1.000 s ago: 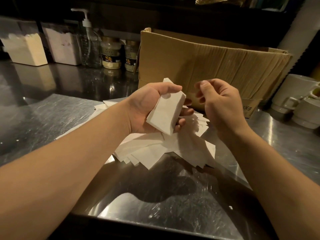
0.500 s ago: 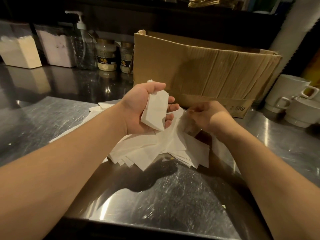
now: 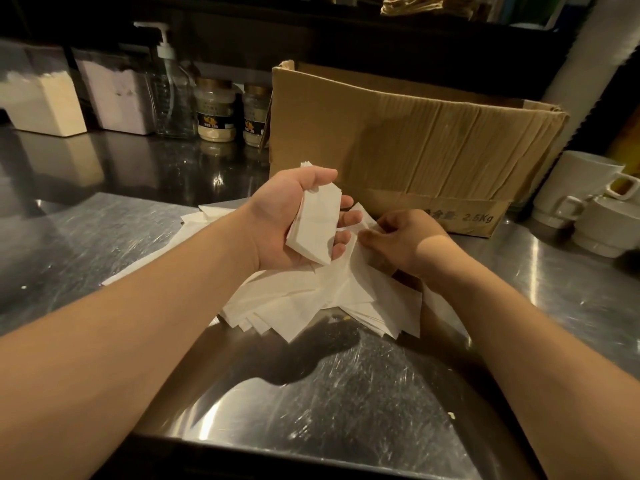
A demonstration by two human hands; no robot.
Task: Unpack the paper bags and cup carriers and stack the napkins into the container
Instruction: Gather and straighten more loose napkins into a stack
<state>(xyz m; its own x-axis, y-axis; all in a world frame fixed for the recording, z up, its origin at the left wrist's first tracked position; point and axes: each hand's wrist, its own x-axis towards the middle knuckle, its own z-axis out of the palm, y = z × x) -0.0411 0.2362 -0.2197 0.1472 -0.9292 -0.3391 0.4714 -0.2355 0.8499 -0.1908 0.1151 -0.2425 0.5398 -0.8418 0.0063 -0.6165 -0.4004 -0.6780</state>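
Left hand holds a napkin stack; right hand picks at the loose pile.

I see the left hand (image 3: 294, 220) with fingers curled around a napkin stack (image 3: 317, 225) above the steel counter (image 3: 346, 393). The right hand (image 3: 405, 237) pinches a sheet of the loose napkin pile (image 3: 311, 299) spread beneath both hands. A cardboard box (image 3: 415, 143) stands just beyond; white cups (image 3: 588, 199) sit far right.
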